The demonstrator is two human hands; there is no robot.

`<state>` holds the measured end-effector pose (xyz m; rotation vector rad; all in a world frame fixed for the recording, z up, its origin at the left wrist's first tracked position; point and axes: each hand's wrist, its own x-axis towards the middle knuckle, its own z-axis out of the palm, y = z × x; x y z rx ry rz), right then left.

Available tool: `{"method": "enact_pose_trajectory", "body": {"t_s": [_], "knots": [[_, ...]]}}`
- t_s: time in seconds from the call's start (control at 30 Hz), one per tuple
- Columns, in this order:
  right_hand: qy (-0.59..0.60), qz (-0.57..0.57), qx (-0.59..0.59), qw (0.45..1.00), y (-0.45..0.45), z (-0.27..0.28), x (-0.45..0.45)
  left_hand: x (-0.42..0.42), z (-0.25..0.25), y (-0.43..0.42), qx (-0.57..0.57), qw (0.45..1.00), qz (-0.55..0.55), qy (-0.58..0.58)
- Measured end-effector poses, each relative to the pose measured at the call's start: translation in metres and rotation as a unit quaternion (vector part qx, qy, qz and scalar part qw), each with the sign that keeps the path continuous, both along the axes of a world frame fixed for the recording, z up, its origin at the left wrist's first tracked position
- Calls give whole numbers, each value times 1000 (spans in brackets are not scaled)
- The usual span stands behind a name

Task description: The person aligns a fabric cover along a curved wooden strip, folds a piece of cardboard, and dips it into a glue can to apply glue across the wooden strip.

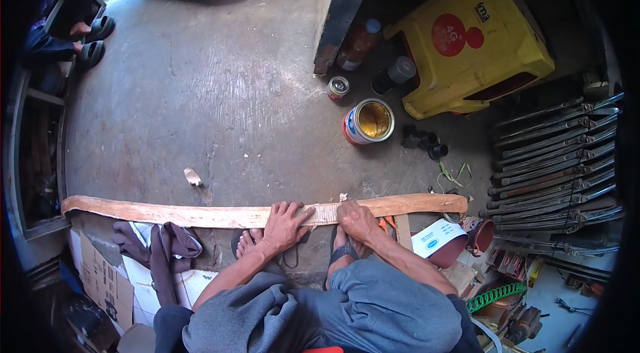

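A long tan strip (220, 216), its material not clear, lies across the floor in front of my feet. Fine crosswise lines mark its pale middle part, between my hands. My left hand (285, 225) rests on the strip, fingers stretched over its surface. On the strip's right part, my right hand (358, 221) is closed with curled fingers; what it grips is hidden. A small pale scrap (344, 198) sits at the strip's far edge by the right knuckles. My sandalled feet are just behind the strip, partly covered by my hands.
Ahead right stand an open can (374, 120) with yellow contents, a small tin (338, 88) and a yellow stool (467, 40). Metal rods (553, 166) are stacked at right. A dark cloth (160, 253) lies left. Another person's feet (90, 40) show far left.
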<state>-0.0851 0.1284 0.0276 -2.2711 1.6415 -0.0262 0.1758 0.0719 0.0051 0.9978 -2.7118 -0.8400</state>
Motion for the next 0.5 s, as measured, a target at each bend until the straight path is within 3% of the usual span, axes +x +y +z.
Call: {"method": "enact_pose_trajectory", "body": {"t_s": [0.03,0.1,0.23,0.3,0.33,0.4,0.5], "knots": [[17,-29,3,999,4,-7,-7,1,1,2,2,1000,3,-1],[60,-238,-22,969,6,-33,-54,1,2,0,7,1000,-1,-5],[14,-253,-47,966,7,7,-68,-3,2,0,4,1000,-2,-4],[-47,-142,18,989,2,12,-44,-1,2,1,-10,1000,4,0],[-47,-139,21,989,2,9,-36,-1,2,1,-7,1000,7,9],[-49,-21,49,997,-9,5,-24,-1,2,-1,-6,1000,9,3],[-12,15,132,991,-18,16,-23,-1,5,2,-2,1000,1,-5]]}}
